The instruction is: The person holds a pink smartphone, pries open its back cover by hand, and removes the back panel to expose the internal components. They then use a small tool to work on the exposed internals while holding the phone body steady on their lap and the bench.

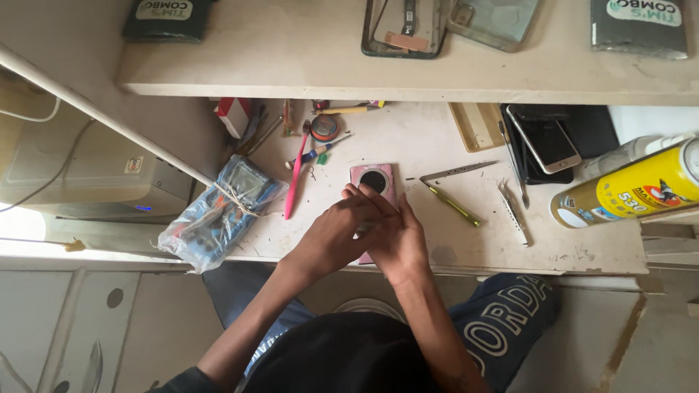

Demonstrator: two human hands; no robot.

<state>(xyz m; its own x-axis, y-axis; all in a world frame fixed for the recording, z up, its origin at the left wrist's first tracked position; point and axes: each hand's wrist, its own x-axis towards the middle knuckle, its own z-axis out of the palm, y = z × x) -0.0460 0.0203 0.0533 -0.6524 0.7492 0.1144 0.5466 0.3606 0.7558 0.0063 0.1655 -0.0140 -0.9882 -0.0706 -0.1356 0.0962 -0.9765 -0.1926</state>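
A pink phone with a round black camera ring lies face down on the white worktable, its lower half hidden under my hands. My left hand rests on the phone's left side, fingers curled over the edge. My right hand lies over the phone's lower right part, fingertips pressed against the back near the camera ring. Both hands overlap each other on the phone. Whether a small tool is pinched in the fingers cannot be made out.
A pink toothbrush, a yellow-handled screwdriver, tweezers and a thin metal blade lie around the phone. A bagged multimeter sits left, stacked phones and a yellow spray can right. An upper shelf holds phone frames.
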